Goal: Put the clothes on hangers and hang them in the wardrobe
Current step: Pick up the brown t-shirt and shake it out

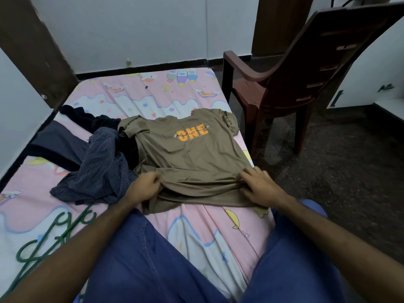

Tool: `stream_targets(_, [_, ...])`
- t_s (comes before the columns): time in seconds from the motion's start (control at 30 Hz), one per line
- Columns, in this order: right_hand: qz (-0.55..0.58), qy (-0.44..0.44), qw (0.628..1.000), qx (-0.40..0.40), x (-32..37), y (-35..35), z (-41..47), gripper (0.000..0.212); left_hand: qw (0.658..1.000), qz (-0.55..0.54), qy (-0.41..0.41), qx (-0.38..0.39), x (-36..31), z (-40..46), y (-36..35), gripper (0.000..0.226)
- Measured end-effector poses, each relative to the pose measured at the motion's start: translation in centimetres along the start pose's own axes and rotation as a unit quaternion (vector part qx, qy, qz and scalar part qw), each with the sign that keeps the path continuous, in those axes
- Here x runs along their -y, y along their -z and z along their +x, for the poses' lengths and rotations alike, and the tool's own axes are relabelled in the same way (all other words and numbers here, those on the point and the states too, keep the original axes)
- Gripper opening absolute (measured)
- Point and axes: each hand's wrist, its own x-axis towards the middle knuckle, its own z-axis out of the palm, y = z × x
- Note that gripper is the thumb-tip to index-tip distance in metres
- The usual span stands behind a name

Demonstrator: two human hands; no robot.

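From the head camera we look down on an olive-brown cotton T-shirt with an orange "ONE" print (192, 154), spread face up on the pink cartoon-print bedsheet (218, 232), collar away from us, hem toward us. Our left hand (145, 188) has its fingers curled round the bunched hem at the left corner. Our right hand (261, 186) lies on the hem at the right corner with fingers bent into the cloth — whether it truly pinches it or only presses, we cannot tell.

Just left of the shirt lies a crumpled navy pin-striped garment (98, 169), overlapping a dark black piece of clothing (87, 118) behind it. The green twisted-wire hangers (50, 235) lie on the sheet at lower left, well apart from the shirt and carrying nothing. A brown plastic armchair (295, 84) stands beside the bed.

So, as we judge it, we are at the very start — no garment is on a hanger and no wardrobe rail is in view. All three pieces are left to hang.
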Motion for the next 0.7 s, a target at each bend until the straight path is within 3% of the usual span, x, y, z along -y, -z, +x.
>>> stream_targets(0.07, [-0.032, 0.042, 0.998, 0.018, 1.8, -1.0, 0.2, 0.038, 0.986, -0.155, 0.005, -0.062, -0.7, -0.3, 1.3, 0.013])
stream_targets(0.17, [-0.093, 0.041, 0.994, 0.029, 4.1, -1.9, 1.1, 0.050, 0.964, -0.243, -0.035, -0.107, -1.5, -1.5, 4.2, 0.019])
stream_targets(0.27, [-0.107, 0.010, 0.994, 0.028, 4.3, -1.9, 1.7, 0.061, 0.972, -0.153, -0.139, -0.109, -0.4, -3.1, 7.6, 0.020])
stream_targets(0.37, [-0.155, -0.003, 0.988, 0.023, 3.6, -1.5, 1.6, 0.071, 0.973, -0.003, -0.224, -0.062, 1.3, -4.3, 10.7, 0.037])
stream_targets(0.5, [-0.196, -0.024, 0.978, 0.068, 2.2, 0.5, 1.3, 0.060, 0.963, 0.164, -0.213, -0.024, 3.0, -5.1, 13.7, 0.043])
stream_targets(0.6, [-0.147, -0.040, 0.985, 0.075, -0.2, 2.7, 1.0, 0.072, 0.966, 0.150, -0.205, -0.052, 3.3, -5.6, 15.4, 0.048])
stream_targets(0.7, [0.045, 0.006, 0.997, 0.056, -2.1, 5.2, 0.2, 0.075, 0.974, 0.101, -0.204, -0.023, 2.3, -6.3, 15.7, 0.050])
